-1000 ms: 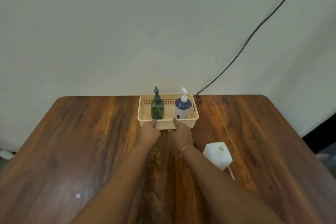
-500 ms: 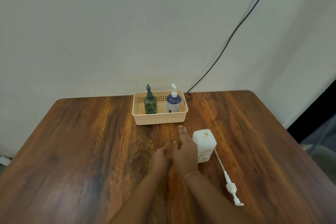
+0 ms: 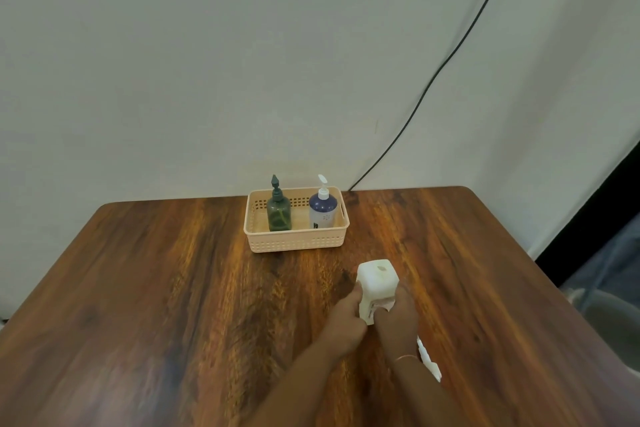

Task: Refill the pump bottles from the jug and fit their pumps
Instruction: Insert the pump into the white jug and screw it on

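A white square bottle (image 3: 376,281) with an open neck stands on the wooden table (image 3: 156,288), right of centre. My left hand (image 3: 346,317) grips its left side and my right hand (image 3: 394,315) grips its right side. A white pump (image 3: 429,362) with a long tube lies on the table behind my right wrist, partly hidden. At the back, a beige basket (image 3: 298,243) holds a green pump bottle (image 3: 278,213) and a blue pump bottle (image 3: 322,210), both with pumps on.
A black cable (image 3: 433,83) runs down the wall to the table's back edge. The table's right edge drops off near a dark gap and grey fabric (image 3: 609,288). No jug is in view.
Both hands left the basket's front wall, drew back toward me and to the right, and closed around the white bottle. The view shifted left and the basket now stands alone.
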